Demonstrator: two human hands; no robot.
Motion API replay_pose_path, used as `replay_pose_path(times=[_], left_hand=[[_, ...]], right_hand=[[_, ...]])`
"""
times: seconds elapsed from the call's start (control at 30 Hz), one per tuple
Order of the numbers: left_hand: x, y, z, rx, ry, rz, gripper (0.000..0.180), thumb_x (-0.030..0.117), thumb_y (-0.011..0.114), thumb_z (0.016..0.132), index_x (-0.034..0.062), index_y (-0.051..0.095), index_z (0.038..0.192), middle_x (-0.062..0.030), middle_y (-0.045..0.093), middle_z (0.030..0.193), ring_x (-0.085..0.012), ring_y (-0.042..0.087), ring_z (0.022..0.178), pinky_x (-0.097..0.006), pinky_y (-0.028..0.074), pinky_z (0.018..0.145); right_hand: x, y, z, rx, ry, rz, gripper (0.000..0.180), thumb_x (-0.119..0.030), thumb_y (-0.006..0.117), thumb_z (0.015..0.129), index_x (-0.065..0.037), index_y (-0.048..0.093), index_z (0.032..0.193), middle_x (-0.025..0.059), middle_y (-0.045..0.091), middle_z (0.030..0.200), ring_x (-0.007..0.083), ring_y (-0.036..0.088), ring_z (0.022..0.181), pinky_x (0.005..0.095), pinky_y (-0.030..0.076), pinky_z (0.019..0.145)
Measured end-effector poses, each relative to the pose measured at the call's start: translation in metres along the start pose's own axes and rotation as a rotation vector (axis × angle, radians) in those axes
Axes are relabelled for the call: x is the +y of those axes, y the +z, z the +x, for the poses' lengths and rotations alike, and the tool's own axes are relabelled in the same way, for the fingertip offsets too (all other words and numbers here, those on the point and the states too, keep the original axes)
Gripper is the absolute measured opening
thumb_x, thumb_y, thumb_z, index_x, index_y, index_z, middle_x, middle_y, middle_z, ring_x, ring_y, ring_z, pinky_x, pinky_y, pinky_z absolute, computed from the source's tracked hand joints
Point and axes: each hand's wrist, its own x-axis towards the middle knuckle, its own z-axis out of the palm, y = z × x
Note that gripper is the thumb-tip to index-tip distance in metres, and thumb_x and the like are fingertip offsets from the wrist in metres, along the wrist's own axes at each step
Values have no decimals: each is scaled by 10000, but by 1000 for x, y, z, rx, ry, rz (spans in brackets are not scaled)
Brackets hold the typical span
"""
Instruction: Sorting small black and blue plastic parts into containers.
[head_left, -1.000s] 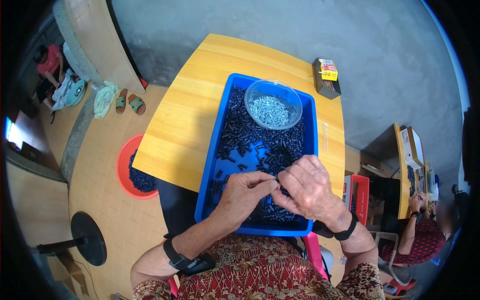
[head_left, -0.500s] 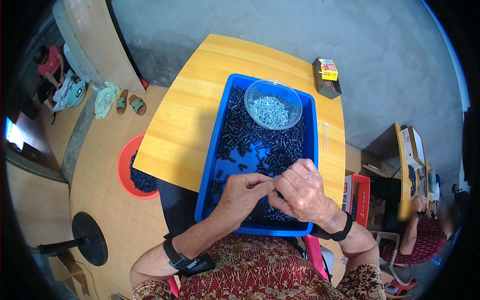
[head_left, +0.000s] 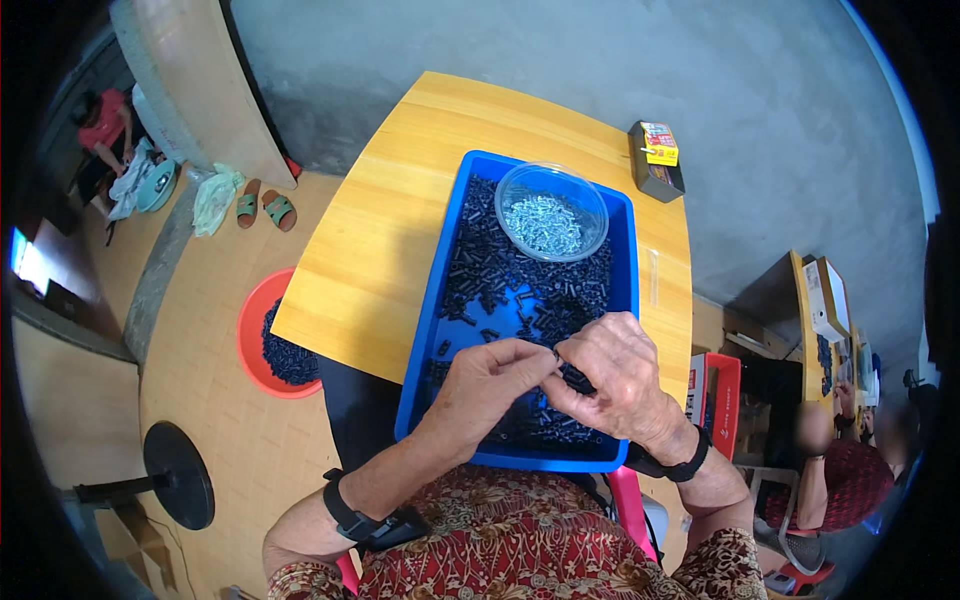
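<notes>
My left hand (head_left: 483, 390) and my right hand (head_left: 622, 378) meet over the near half of a blue plastic tray (head_left: 412, 385). Thumb and forefinger of the left are pinched on a tiny dark piece, mostly covered by the fingertips. The right hand's fingers are curled in against the left fingertips; what they hold is hidden. Many small black cylindrical parts (head_left: 482, 268) lie loose in the tray under and beyond the hands. A round clear tub (head_left: 604, 214) of small silvery screw-like pieces (head_left: 541, 225) rests on the parts at the tray's far end.
The tray sits on a yellow wooden table (head_left: 350, 250). A dark box (head_left: 660, 182) stands at its far right. On the floor at left are a red basin (head_left: 250, 345) of black parts and sandals (head_left: 279, 211). Another person (head_left: 840, 485) sits at right, one (head_left: 100, 125) far left.
My right hand has turned a little and shifted slightly right, and a small dark piece now shows between the fingertips. My left hand keeps its pinch. The person at right has moved an arm.
</notes>
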Motion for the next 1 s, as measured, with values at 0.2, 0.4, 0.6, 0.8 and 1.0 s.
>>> replay_pose_path(times=[0.2,0.4,0.6,0.8,1.0], left_hand=[[21,-14,-22,45,163,33,166,109,673,937,-12,697,1048,-57,712,970,-98,633,935,-251,488,855],[70,-74,-71,570,738,200,154,9,643,930,-8,690,1076,-60,715,948,-121,671,893,-244,516,807],[77,-211,-91,1056,663,263,235,139,670,936,16,676,1135,-101,705,1048,-155,655,992,-285,462,958],[33,-272,-82,1246,599,401,330,123,643,949,-33,619,1239,-157,669,1165,-218,621,1104,-319,472,979],[44,-179,-87,845,542,410,274,147,658,947,-22,662,1163,-105,696,1096,-161,637,1045,-301,462,973]], right_hand=[[-13,-5,11,-55,-30,-28,303,-146,826,695,-13,664,915,86,600,788,253,589,729,371,440,666],[-7,-8,6,-61,-12,-73,214,-13,764,717,12,668,907,102,628,790,273,615,750,391,473,686],[-8,-6,8,-70,1,-83,206,10,751,717,-3,665,904,101,633,789,273,612,740,395,462,671],[-4,-10,6,-103,7,-136,200,10,753,723,-1,659,899,110,627,807,277,600,740,385,466,669],[5,-17,3,-157,42,-160,170,-18,745,754,-8,660,901,98,620,803,268,591,741,386,468,671]])
